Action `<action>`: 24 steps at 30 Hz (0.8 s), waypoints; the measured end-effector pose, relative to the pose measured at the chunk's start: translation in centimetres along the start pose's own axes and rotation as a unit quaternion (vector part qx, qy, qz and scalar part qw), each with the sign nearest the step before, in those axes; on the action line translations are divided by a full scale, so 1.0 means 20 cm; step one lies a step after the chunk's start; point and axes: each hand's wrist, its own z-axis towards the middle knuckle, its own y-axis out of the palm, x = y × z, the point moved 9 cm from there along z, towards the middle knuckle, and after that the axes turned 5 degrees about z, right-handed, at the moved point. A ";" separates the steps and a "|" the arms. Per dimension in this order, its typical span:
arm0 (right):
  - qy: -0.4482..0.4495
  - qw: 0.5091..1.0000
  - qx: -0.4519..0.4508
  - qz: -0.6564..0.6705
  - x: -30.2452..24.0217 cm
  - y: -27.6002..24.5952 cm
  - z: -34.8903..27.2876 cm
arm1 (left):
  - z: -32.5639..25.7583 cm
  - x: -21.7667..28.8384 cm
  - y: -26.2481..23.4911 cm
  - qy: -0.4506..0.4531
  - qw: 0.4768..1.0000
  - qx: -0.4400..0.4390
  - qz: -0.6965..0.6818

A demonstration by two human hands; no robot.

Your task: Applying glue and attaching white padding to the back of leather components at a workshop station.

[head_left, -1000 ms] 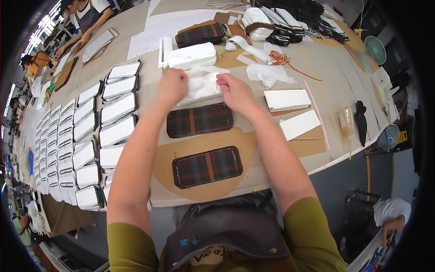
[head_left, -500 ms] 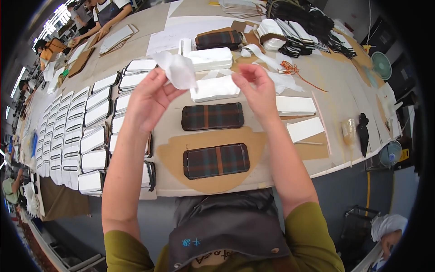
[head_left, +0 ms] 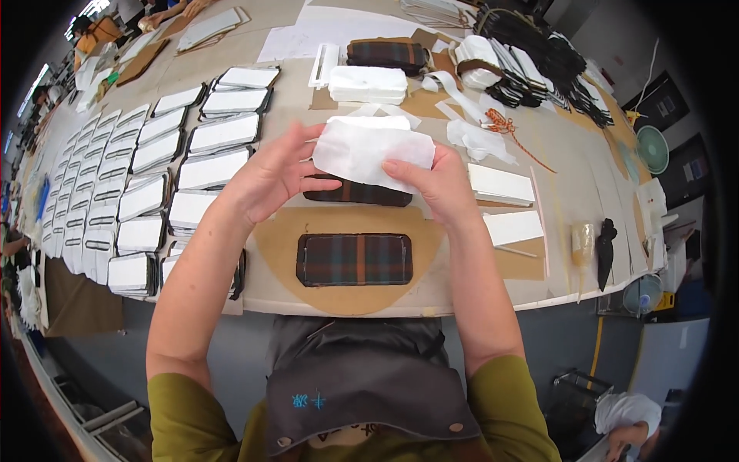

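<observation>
1. Both hands are holding a thin white sheet (head_left: 371, 154) up above the worktable (head_left: 585, 165), just over the far plaid panel (head_left: 356, 192).
2. The left hand (head_left: 271, 179) is grasping the sheet's left end, thumb lying under its lower edge and fingers curling behind it, so the fingertips are hidden.
3. The right hand (head_left: 437, 183) is gripping the sheet's right end, thumb pressing across the front near the lower edge, the other fingers going behind.
4. The sheet is hanging between the two hands, nearly flat and slightly tilted, its rounded corners showing; it is covering most of the far plaid panel's upper edge.
5. A second, near plaid panel (head_left: 355, 259) is lying flat on a tan half-round cardboard template (head_left: 277, 246), just toward the person from the hands and not touched.
6. Just beyond the sheet, a stack of white pads (head_left: 368, 84) is sitting with loose white strips (head_left: 469, 131) beside it.
7. To the person's left, rows of white rectangular pieces with dark edges (head_left: 154, 177) are filling the table; the left forearm is passing over the nearest of them.
8. To the right, two white rectangular cards (head_left: 504, 204) are lying near the right wrist, apart from it.
9. Further right, a dark tool (head_left: 606, 250) and a small clear bottle (head_left: 581, 242) are resting near the table edge.
</observation>
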 end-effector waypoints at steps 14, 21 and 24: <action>-0.026 0.977 0.048 -0.204 0.11 -0.06 0.06 | 0.06 0.01 -0.21 -0.038 0.802 0.165 0.573; 0.013 0.959 0.044 -0.280 0.15 -0.04 0.04 | 0.08 -0.03 -0.27 0.013 0.759 0.178 0.626; 0.003 0.953 0.035 -0.302 0.16 -0.03 0.04 | 0.09 -0.03 -0.24 0.053 0.746 0.162 0.644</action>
